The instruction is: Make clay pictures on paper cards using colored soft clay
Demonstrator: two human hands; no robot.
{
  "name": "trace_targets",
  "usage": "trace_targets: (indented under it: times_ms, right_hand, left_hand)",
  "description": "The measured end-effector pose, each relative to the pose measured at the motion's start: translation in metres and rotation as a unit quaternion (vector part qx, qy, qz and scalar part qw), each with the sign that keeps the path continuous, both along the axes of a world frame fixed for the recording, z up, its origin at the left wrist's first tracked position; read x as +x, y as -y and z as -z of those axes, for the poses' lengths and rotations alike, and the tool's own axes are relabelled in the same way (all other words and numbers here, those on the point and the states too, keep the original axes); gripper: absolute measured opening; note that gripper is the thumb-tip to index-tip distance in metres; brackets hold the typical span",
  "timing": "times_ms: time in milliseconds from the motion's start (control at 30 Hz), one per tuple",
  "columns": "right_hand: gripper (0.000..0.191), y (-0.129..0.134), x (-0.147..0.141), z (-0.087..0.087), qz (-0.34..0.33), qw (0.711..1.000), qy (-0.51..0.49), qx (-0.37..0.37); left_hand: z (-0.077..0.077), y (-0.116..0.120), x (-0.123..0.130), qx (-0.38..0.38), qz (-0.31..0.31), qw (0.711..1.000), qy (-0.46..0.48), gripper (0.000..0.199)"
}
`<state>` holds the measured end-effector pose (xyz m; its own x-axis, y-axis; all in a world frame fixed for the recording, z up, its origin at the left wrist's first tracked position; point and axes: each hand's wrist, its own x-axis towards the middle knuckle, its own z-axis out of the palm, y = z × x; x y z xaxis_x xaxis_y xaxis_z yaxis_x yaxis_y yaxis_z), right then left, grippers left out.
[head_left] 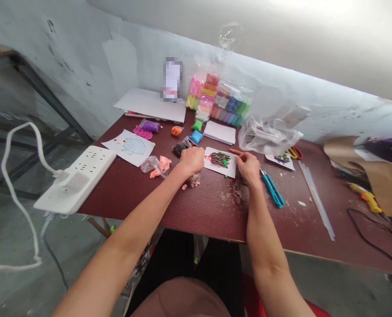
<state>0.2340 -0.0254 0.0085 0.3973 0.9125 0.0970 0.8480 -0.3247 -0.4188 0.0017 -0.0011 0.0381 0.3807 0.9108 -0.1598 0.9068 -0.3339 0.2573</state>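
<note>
Currently, in the head view, our left hand [192,159] curls at nine o'clock of the white rectangular paper card [230,172] bearing dark, green-dotted sticks [220,159]; our right hand [248,166] narrows at three. Whether either grips, we cannot tell. Tilting could shed loosely stuck sticks.

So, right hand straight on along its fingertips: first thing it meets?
Likely the decorated white card; the right hand is at its right edge, though depth leaves contact unclear.
</note>
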Motion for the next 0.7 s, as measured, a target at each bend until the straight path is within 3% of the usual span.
trace_targets:
  times_ms: [233,467,700]
  right_hand:
    - [0.018,-0.004,0.001,0.008,0.019,0.999,-0.030,0.035]
    - [0.017,-0.012,0.014,0.024,0.003,0.981,-0.189,0.043]
    - [0.022,-0.010,0.015,0.022,0.007,0.957,-0.286,0.048]
  left_hand:
    - [0.004,0.000,-0.001,0.001,-0.006,1.000,0.009,0.036]
    - [0.004,-0.001,-0.005,-0.023,-0.020,0.999,0.033,0.035]
    - [0.012,-0.014,-0.008,-0.012,-0.041,0.996,0.075,0.039]
